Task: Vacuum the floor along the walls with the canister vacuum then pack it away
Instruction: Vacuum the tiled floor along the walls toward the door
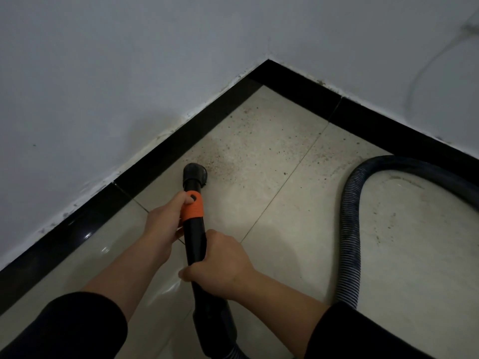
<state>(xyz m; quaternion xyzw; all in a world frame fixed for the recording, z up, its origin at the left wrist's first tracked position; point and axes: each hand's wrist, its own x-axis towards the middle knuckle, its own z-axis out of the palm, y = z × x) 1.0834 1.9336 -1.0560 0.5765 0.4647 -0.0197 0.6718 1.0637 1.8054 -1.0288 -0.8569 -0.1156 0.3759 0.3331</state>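
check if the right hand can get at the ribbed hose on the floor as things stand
Probably yes. Only bare floor lies between the right hand and the looped hose on its right, but that hand grips the wand and would have to let go first.

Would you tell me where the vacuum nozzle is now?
Head view, left of centre: the nozzle rests on the floor beside the black skirting, bordering a dirt patch.

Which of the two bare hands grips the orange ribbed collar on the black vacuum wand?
The left hand, nearer the round black nozzle, its thumb on the orange ribbed collar. The right hand grips the plain black vacuum wand farther back.
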